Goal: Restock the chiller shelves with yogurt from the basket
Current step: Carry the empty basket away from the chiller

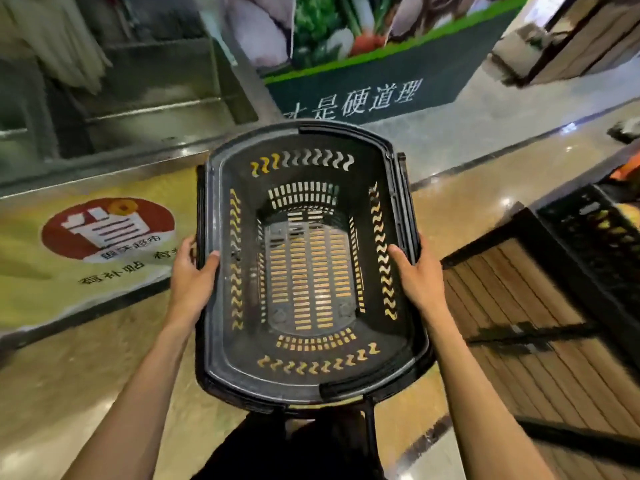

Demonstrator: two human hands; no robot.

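From the head camera we look straight down into the basket (pixel 308 265), held out in front of us at the middle of the picture, its long axis running from 12 to 6 o'clock. It is empty: we see the floor through the slotted bottom and no yogurt anywhere in view. Our left hand (pixel 192 271) clamps the rim at 9 o'clock, thumb hooked inside and fingers wrapped outside. Our right hand (pixel 417 271) does the same at 3 o'clock. The floor decal (pixel 107 228) lies at 9 o'clock, the wooden slats (pixel 519 323) at 4 o'clock, a black crate (pixel 595 233) at 3 o'clock.

We judge the basket light and stiff, hard plastic, slightly slick at the rim. With nothing inside, the mid-rim hold on both long sides balances it well; the folded handles would also serve.
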